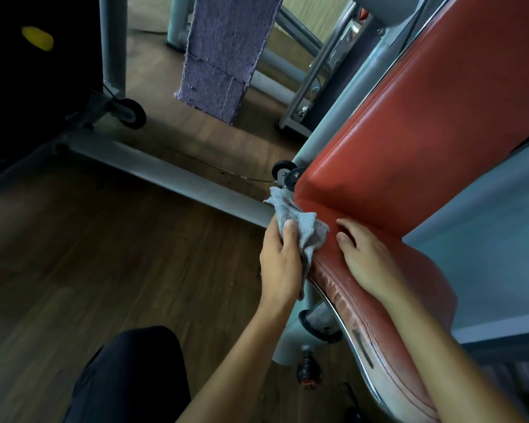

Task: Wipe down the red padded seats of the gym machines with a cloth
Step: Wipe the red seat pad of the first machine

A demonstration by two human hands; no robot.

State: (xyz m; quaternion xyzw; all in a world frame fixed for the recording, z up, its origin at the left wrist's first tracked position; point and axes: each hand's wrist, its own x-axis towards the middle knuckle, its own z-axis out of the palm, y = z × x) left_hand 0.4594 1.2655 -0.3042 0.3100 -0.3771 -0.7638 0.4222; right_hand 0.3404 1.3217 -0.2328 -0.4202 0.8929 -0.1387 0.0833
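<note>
Our knee [129,377] low, both hands at the red seat [428,279].
Our left hand [280,264] grips the grey cloth [300,227] at its edge; right hand [367,257] rests open on top.

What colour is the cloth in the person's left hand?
The cloth is light grey; the head view shows it best.

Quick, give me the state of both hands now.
Left hand: fingers curled round the grey cloth.
Right hand: open, resting on the red seat, holds nothing.
</note>
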